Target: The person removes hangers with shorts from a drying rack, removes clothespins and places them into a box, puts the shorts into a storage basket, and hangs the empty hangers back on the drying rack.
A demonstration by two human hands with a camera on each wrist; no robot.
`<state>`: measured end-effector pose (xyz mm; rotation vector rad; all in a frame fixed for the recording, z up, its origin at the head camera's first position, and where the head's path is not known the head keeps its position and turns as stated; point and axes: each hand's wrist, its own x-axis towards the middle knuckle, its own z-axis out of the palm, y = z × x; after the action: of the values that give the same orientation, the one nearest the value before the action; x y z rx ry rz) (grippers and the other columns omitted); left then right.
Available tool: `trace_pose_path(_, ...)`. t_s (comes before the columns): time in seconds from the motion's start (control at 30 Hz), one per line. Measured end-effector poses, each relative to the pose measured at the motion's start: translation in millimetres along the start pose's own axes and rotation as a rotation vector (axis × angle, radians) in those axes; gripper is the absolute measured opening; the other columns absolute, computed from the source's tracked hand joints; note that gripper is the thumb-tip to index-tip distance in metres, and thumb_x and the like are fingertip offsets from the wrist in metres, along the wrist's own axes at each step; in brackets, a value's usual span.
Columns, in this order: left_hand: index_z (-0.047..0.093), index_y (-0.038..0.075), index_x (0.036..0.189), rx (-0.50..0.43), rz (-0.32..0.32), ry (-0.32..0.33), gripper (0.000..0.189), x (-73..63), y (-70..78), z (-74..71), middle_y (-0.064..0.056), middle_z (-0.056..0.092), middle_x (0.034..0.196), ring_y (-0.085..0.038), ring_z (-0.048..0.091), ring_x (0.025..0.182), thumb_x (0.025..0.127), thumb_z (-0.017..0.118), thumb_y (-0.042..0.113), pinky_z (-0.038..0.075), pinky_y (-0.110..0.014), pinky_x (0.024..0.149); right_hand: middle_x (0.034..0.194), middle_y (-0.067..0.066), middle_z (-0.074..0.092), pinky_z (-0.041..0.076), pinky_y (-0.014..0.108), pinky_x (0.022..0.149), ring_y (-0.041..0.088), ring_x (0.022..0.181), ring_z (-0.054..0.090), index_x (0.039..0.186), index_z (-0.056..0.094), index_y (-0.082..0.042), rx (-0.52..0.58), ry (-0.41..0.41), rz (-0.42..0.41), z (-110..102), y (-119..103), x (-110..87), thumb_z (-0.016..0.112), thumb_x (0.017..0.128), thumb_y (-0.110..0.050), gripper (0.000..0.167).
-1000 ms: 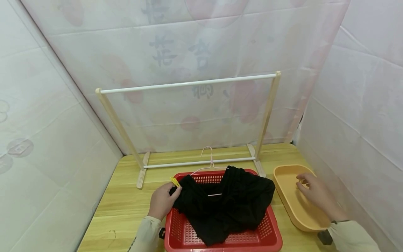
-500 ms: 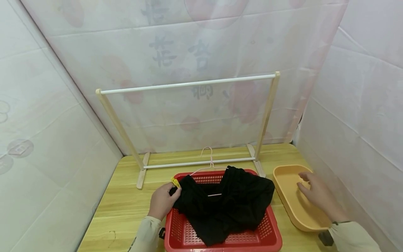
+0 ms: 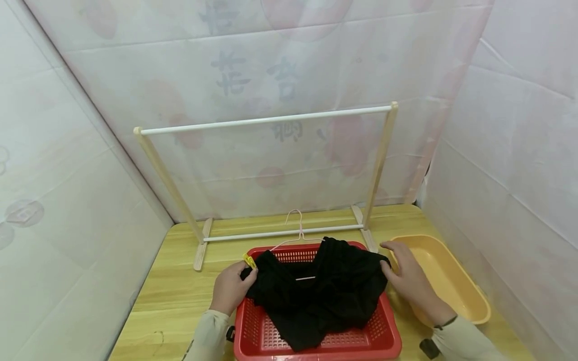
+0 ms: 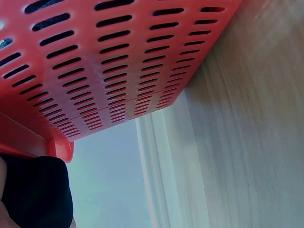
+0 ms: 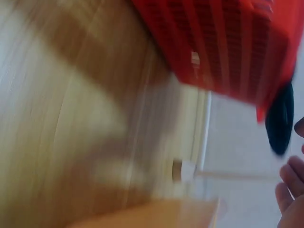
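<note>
In the head view a black garment [image 3: 334,296], draped on a pale pink hanger [image 3: 301,235], lies across a red basket [image 3: 393,346]. My left hand [image 3: 229,288] pinches the garment's left end, where a yellow clip [image 3: 249,260] sticks up beside the fingertips. The left wrist view shows black cloth [image 4: 38,190] next to parts of those fingers. My right hand [image 3: 411,278] is at the garment's right end, thumb and fingers spread apart. In the right wrist view a gap shows between its fingers [image 5: 294,175] and the dark cloth [image 5: 280,118]; nothing is visible in its grasp.
Behind the basket stands a wooden rack with a white top bar [image 3: 266,121] and a white lower bar [image 3: 253,235]. A yellow tray [image 3: 444,281] sits at the right, partly under my right arm. Printed cloth walls enclose the wooden table [image 3: 158,301].
My right hand has moved left from over the yellow tray to the garment's right end. My left hand stays on the left end, and the view has shifted slightly.
</note>
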<state>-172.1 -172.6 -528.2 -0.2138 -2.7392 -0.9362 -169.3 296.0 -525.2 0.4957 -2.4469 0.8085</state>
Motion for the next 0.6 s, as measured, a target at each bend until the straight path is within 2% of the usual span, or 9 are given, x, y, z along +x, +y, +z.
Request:
trace_pose_path(0.13,0.06,0.025,0.077,0.005,0.004,-0.004,0.025,0.5,0.2,0.8,0.011,0.051,0.067,-0.008,0.048,0.06,0.095,0.076,0.032,0.04,-0.029,0.059,0.134,0.018,0.057,0.023,0.014,0.109,0.036,0.124,0.052,0.133,0.058,0.004,0.007,-0.007,-0.074,16.2,-5.3,5.0,0.073,0.086,0.003,0.05)
trace_pose_path(0.2,0.06,0.025,0.077,0.007,0.006,-0.008,0.025,0.2,0.2,1.3,0.011,0.051,0.067,-0.008,0.048,0.06,0.095,0.076,0.032,0.04,-0.029,0.059,0.134,0.018,0.058,0.022,0.014,0.111,0.036,0.124,0.053,0.132,0.059,0.005,-0.009,-0.012,-0.116,22.7,-4.9,5.2,0.072,0.086,0.004,0.048)
trace_pose_path(0.3,0.059,0.024,0.076,0.004,0.003,-0.022,0.026,-0.5,0.1,1.5,0.01,0.05,0.066,-0.008,0.047,0.06,0.095,0.075,0.032,0.039,-0.029,0.059,0.13,0.018,0.061,0.03,0.019,0.109,0.035,0.119,0.057,0.13,0.06,0.004,-0.036,-0.031,-0.166,28.9,-6.1,4.2,0.068,0.086,0.006,0.045)
trace_pose_path(0.43,0.058,0.024,0.076,-0.013,-0.018,-0.032,0.025,-1.1,0.0,0.2,0.009,0.048,0.065,-0.009,0.046,0.059,0.094,0.075,0.03,0.039,-0.028,0.058,0.123,0.016,0.066,0.041,0.042,0.106,0.034,0.114,0.061,0.128,0.062,0.002,-0.134,-0.079,-0.244,30.3,-12.4,6.5,0.065,0.086,0.006,0.042)
trace_pose_path(0.53,0.058,0.023,0.076,-0.027,-0.03,-0.028,0.025,-0.7,0.6,-1.6,0.008,0.048,0.065,-0.009,0.047,0.059,0.094,0.074,0.028,0.039,-0.028,0.058,0.119,0.017,0.066,0.043,0.058,0.102,0.036,0.112,0.061,0.129,0.06,0.003,-0.213,-0.121,-0.297,29.0,-19.1,12.1,0.065,0.085,0.004,0.045)
trace_pose_path(0.6,0.058,0.023,0.075,-0.037,-0.035,-0.027,0.025,-0.1,1.2,-2.4,0.008,0.048,0.065,-0.01,0.047,0.059,0.094,0.074,0.028,0.039,-0.028,0.058,0.119,0.017,0.066,0.045,0.06,0.099,0.037,0.111,0.062,0.132,0.059,0.003,-0.221,-0.143,-0.298,28.6,-23.9,15.5,0.064,0.085,0.005,0.048)
